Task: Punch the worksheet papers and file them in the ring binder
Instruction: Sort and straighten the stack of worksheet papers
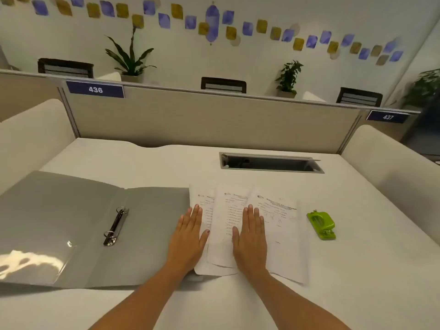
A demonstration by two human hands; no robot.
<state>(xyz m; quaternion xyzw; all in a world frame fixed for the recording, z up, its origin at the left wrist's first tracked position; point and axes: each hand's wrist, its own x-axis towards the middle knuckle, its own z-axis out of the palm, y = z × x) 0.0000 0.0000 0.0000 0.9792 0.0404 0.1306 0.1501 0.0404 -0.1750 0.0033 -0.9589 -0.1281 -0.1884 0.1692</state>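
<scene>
Worksheets (283, 225) — three printed sheets, fanned and overlapping — lie mid-desk (362, 270) under flat, straight-fingered palms: left hand (189, 236) straddling the leftmost sheet's edge, right hand (251, 236) on the middle one. Open grey ring binder (59, 222) touches them leftward; green hole punch (322, 225) sits apart, rightward.

The binder (71, 222) is plain grey, and its rings (116, 226) are shiny silver. The papers (283, 234) are white with fine black print. The punch (322, 225) is bright green. The desk (166, 163) is off-white. The partition (214, 120) is beige, with dark blue labels (95, 89) that carry white numbers. Across the white wall (309, 10) runs a band of blue and ochre patches (247, 28). The plants (129, 57) are dark green, the chairs (223, 85) black.
</scene>
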